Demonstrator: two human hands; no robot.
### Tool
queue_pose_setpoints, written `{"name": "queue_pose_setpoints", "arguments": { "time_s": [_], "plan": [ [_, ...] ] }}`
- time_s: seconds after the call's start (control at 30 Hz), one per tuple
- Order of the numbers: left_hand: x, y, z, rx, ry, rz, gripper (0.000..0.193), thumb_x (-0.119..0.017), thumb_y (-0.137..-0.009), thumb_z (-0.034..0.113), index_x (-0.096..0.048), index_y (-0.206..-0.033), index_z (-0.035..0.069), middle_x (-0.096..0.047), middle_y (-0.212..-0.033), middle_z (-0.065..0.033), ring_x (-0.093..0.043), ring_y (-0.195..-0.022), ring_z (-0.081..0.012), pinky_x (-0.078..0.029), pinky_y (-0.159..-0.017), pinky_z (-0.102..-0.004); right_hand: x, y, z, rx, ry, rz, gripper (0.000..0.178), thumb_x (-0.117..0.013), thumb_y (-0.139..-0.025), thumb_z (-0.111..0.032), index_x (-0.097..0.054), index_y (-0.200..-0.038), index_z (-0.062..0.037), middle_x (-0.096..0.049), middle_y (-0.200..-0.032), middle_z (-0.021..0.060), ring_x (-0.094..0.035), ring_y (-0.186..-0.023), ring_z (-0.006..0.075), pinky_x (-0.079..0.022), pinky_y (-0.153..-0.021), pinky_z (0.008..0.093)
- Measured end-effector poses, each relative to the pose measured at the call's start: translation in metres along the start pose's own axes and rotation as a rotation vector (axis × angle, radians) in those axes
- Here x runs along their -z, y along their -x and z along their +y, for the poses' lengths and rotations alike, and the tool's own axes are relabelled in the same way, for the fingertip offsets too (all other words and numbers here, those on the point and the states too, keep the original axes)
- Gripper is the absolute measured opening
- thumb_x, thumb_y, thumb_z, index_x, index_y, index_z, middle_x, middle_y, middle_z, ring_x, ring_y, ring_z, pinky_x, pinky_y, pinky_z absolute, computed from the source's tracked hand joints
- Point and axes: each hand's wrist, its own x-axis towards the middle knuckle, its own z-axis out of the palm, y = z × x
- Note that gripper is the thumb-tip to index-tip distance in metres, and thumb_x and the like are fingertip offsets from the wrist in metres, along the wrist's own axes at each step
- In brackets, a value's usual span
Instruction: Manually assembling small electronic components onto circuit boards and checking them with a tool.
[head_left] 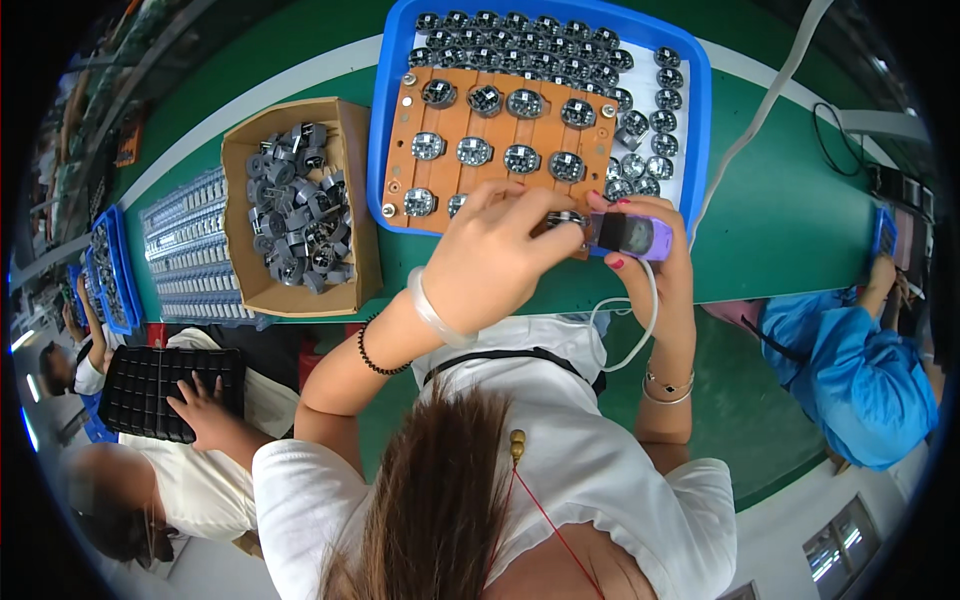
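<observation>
My right hand [655, 235] is wrapped round a small purple device [650, 240] with a dark front end and a white cable. That dark end sits close against a round black electronic part [567, 217] at the near right corner of an orange fixture board [455, 180]. Around the same part the fingers of my left hand [505, 245] are bent in a pinch, hiding much of it. More round parts [521, 158] sit in rows on the board, which rests in a blue tray [704, 130].
Many loose round parts [545, 42] line the tray behind and right of the board. To the left stand a cardboard box [237, 200] of grey cylindrical parts and racks of pale strips [190, 245]. Co-workers sit on both sides; one touches a black gridded tray [150, 395].
</observation>
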Motion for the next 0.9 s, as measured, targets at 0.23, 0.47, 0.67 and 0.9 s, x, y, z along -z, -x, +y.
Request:
{"name": "queue_pose_setpoints", "arguments": {
  "time_s": [0.23, 0.47, 0.67, 0.9],
  "plan": [
    [-0.003, 0.005, 0.003, 0.050, 0.253, 0.060, 0.015, -0.066, -0.072, 0.006, -0.057, -0.083, 0.005, -0.059, -0.095, -0.0075, -0.058, -0.082, -0.0265, -0.043, -0.079, -0.0359, -0.006, -0.001, -0.005, 0.134, -0.025, -0.006, 0.045, -0.073, -0.075, -0.018, -0.050, -0.110, -0.0005, -0.054, -0.106, 0.0156, -0.055, -0.105, 0.0284, -0.045, -0.091, 0.0387],
    [0.002, 0.001, 0.002, 0.038, 0.258, 0.072, 0.014, -0.067, -0.071, 0.009, -0.057, -0.081, 0.006, -0.060, -0.094, -0.0058, -0.057, -0.083, -0.0247, -0.042, -0.079, -0.0357, -0.008, -0.001, -0.007, 0.098, -0.128, 0.107, 0.047, -0.079, -0.064, -0.008, -0.059, -0.105, -0.0028, -0.059, -0.105, 0.0131, -0.057, -0.098, 0.0249, -0.046, -0.083, 0.0329],
    [-0.004, 0.003, -0.005, -0.027, -0.032, 0.117, 0.010, -0.065, -0.071, 0.012, -0.057, -0.076, 0.009, -0.062, -0.094, 0.0001, -0.055, -0.087, -0.0176, -0.038, -0.080, -0.0332, -0.004, 0.005, 0.000, 0.069, -0.143, 0.370, 0.048, -0.075, -0.073, -0.028, -0.053, -0.107, -0.0023, -0.061, -0.104, 0.0134, -0.054, -0.099, 0.0241, -0.043, -0.087, 0.0345],
    [0.005, 0.017, -0.006, 0.062, -0.013, 0.037, 0.032, -0.071, -0.069, 0.015, -0.059, -0.098, 0.008, -0.057, -0.115, -0.0052, -0.054, -0.096, -0.0242, -0.037, -0.079, -0.0345, -0.012, 0.004, 0.006, 0.132, -0.163, 0.295, 0.039, -0.070, -0.079, -0.019, -0.051, -0.108, -0.0009, -0.058, -0.102, 0.0133, -0.055, -0.095, 0.0243, -0.044, -0.085, 0.0340]
  ]
}}
